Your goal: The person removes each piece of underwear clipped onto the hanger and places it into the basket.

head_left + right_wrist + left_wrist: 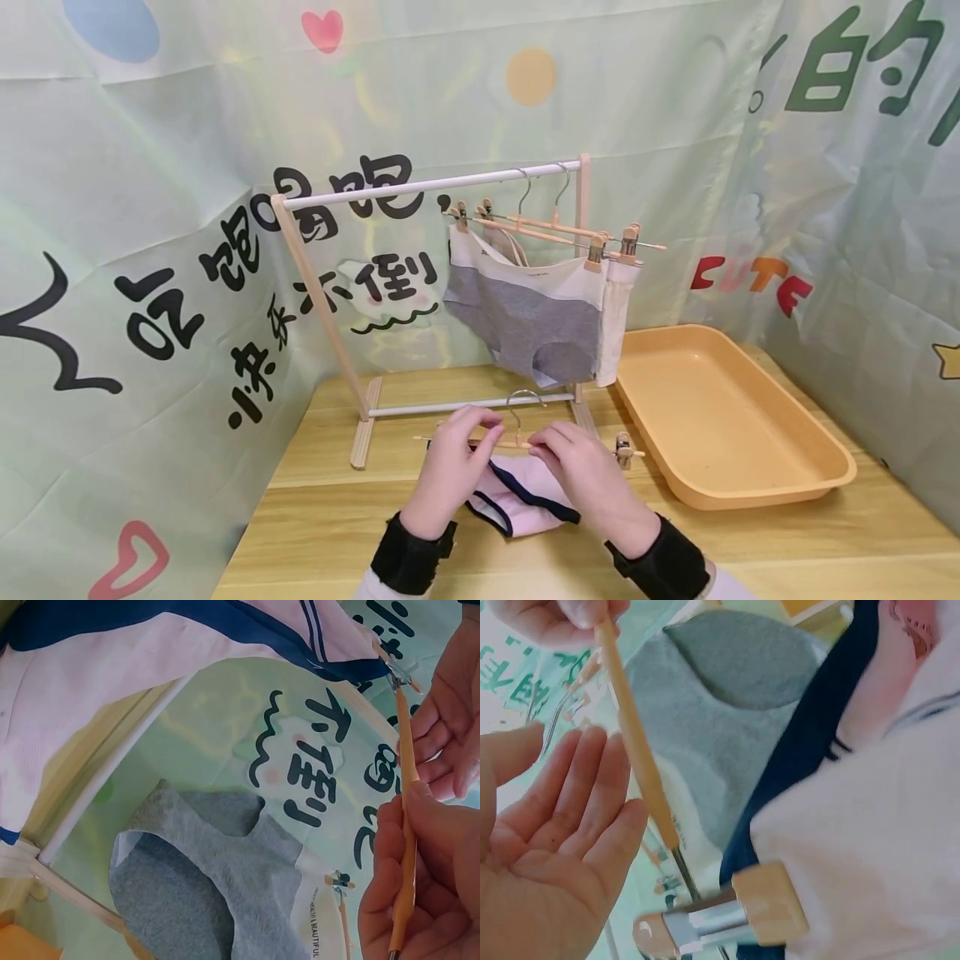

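Note:
Pink underwear with navy trim [525, 500] hangs in front of me below a clip hanger [517, 443]. My right hand [588, 479] grips the hanger's bar [407, 825], thumb and fingers curled round it, right of the hook. Beside the bar, left of the hook, is my left hand [450, 467]; its fingers are extended and do not wrap the bar in the left wrist view. A clip [720, 915] at the hanger's left end bites the underwear's navy edge. The other clip [624, 450] shows beyond my right hand; whether it holds cloth is hidden.
A small drying rack with a white rail [435, 183] stands behind my hands. Grey-and-white underwear [525, 308] hangs there on a clip hanger, with a pale garment [617, 325] on another behind. An orange tray [738, 425] sits at the right on the wooden table [315, 533].

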Tool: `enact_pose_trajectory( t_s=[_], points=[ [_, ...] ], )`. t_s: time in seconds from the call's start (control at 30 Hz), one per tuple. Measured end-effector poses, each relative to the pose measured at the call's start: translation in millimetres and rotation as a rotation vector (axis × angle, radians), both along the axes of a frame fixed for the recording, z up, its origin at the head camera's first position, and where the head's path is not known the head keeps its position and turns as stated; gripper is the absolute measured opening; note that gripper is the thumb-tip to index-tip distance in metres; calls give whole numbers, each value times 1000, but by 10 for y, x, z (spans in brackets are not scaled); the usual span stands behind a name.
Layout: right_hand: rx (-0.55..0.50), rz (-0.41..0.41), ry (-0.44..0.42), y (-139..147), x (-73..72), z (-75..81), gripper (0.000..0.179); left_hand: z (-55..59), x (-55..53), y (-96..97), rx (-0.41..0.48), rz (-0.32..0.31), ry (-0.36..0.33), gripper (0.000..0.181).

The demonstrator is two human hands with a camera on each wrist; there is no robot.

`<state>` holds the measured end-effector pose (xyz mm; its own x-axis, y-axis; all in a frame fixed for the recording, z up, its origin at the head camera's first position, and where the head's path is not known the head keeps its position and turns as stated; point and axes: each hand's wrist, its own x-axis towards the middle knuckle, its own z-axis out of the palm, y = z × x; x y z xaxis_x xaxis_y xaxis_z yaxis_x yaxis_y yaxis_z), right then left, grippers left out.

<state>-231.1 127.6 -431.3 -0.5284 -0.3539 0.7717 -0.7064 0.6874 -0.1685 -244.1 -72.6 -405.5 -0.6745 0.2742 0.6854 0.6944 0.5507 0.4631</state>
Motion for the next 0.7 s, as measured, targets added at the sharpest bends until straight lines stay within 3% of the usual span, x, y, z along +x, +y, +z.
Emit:
enact_pose_trajectory(
  t_s=[0.2,0.37,0.53,0.7],
  points=[
    [-20,9,-6,31,-2,24,9,61,-51,-105,112,59,103,10],
    [-29,-3,-2,42,0,48,9,86,-85,-203,197,84,123,7],
    [-46,-8,6,68,-2,82,10,113,-119,-318,203,127,73,14],
    [-60,-20,8,98,-2,119,10,99,-163,-409,173,165,-39,27]
  ],
)
